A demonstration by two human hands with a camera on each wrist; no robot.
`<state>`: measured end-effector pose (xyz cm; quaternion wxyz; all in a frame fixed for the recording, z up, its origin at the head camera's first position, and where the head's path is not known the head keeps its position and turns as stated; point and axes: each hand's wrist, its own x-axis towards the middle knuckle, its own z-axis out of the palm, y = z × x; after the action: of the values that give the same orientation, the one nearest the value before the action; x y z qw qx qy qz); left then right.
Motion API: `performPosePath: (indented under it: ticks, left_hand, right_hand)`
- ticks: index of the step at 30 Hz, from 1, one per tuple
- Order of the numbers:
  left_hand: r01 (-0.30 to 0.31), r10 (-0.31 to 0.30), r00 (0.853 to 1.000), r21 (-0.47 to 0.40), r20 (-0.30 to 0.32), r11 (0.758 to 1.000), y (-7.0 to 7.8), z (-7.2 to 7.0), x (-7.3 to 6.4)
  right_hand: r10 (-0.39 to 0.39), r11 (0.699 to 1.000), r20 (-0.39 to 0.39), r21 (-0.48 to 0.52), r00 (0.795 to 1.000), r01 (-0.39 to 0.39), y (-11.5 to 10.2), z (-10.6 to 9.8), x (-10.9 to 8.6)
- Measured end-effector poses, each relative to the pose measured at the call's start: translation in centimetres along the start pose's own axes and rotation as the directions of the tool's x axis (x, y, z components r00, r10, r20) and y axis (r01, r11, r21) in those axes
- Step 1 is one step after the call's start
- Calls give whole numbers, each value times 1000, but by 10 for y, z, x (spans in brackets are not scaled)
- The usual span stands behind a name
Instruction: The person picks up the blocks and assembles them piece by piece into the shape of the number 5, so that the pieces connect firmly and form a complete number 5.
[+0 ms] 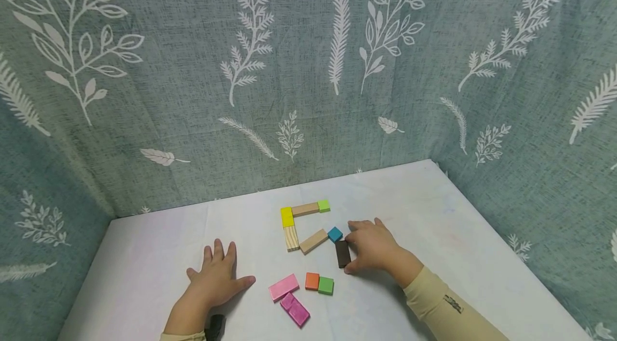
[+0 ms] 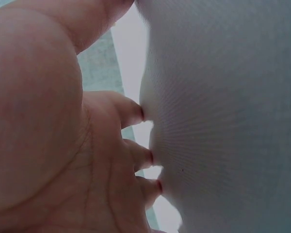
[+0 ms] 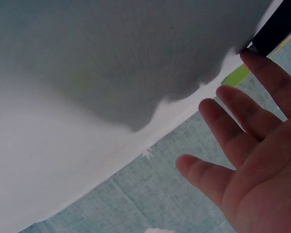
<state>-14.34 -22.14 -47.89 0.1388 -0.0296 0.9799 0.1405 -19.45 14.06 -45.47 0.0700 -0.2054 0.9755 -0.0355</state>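
Note:
In the head view my right hand (image 1: 373, 247) is at a black block (image 1: 343, 254), thumb at its near end and forefinger at its far end, pinching it on the table. The right wrist view shows the forefinger (image 3: 271, 77) touching the dark block (image 3: 279, 29); the other fingers are spread. A blue cube (image 1: 335, 234) lies against the black block's far end. Beyond it a bent row runs through a plain wooden block (image 1: 314, 241), a striped wooden block (image 1: 291, 238), a yellow block (image 1: 287, 217), another wooden block (image 1: 306, 209) and a lime cube (image 1: 324, 205). My left hand (image 1: 214, 279) rests on the table, fingers spread, holding nothing.
Between the hands lie a pink block (image 1: 284, 287), a magenta block (image 1: 295, 309), an orange cube (image 1: 311, 281) and a green cube (image 1: 325, 285). The white table (image 1: 159, 244) meets a leaf-patterned green curtain (image 1: 193, 89) at its back and sides.

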Motion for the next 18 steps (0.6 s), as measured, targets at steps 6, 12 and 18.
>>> performPosePath:
  ticks: [6, 12, 18]
  left_hand:
    - [18, -18, 1000, -17, 1, 1000, 0, -2, -1]
    - [-27, 23, 996, -42, -91, 999, 9, -14, -13]
    - [-235, 236, 951, 29, -199, 972, 40, -23, -32]
  right_hand:
    - [-12, 1000, 2, 1, 1000, 12, 1, 2, 2]
    - [-7, 999, 29, 37, 1000, 6, 5, 0, -7]
    - [-26, 996, -21, 86, 999, 28, 8, -11, -30]
